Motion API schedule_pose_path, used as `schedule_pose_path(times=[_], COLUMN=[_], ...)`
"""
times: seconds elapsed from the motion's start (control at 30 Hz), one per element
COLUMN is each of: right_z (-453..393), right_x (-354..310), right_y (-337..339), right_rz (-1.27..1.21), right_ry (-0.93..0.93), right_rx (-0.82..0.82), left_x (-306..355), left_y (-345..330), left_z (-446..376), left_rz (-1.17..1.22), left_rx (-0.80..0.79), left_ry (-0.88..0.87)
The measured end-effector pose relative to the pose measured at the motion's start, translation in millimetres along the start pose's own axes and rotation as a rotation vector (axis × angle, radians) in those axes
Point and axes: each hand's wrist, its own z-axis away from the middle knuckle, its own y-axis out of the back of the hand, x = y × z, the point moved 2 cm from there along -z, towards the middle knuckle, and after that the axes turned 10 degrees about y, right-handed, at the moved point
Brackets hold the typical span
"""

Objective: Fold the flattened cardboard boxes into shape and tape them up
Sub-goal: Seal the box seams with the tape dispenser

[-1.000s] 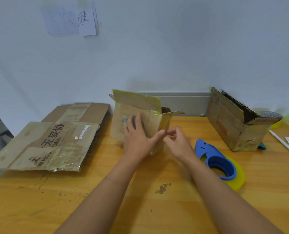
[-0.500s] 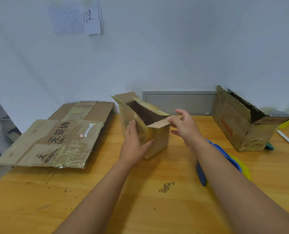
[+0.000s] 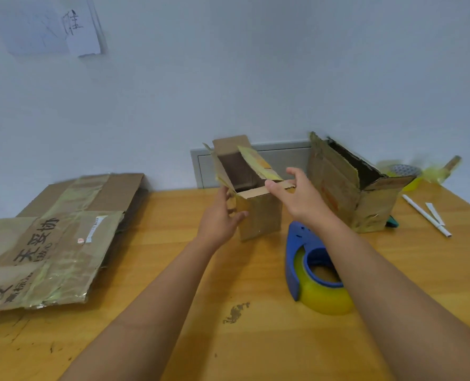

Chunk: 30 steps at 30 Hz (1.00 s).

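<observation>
Two hands work the small box [image 3: 258,204] standing mid-table, top flaps up. Left hand [image 3: 220,218] braces its near-left side, fingers straight and spread. Right hand [image 3: 297,199] pinches the near flap at the rim. Step: squaring the box. Next, likely: fold flaps shut, then reach the tape dispenser [image 3: 315,268] just beside. Versus earlier: box stands more upright, opening wider.

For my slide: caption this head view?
Both hands open a small box beside a tape dispenser.
</observation>
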Motion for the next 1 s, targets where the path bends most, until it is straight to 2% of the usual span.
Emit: schedule_pose_path(times=[0.27, 0.43, 0.6, 0.67, 0.8, 1.0], right_z=[6.9, 26.0, 37.9, 39.2, 42.3, 56.1], right_x=[20.3, 37.5, 59.0, 62.0, 64.3, 72.5], right_y=[49.0, 56.4, 49.2, 48.3, 52.2, 60.9], right_rz=[0.074, -0.035, -0.085, -0.063, 0.145, 0.608], right_ry=[-0.036, -0.091, -0.082, -0.044, 0.022, -0.002], right_rx=[0.138, 0.218, 0.108, 0.052, 0.004, -0.125], left_x=[34.5, 52.9, 57.1, 58.0, 64.8, 87.0], left_y=[-42.5, -60.3, -64.7, -65.4, -72.7, -100.6], left_z=[-18.5, -16.1, -10.3, -11.1, -12.8, -12.8], left_rz=[-0.013, 0.084, 0.099, 0.075, 0.082, 0.057], left_rx=[-0.141, -0.168, -0.023, -0.013, -0.066, -0.061], left_ry=[-0.066, -0.079, -0.056, -0.066, -0.072, -0.117])
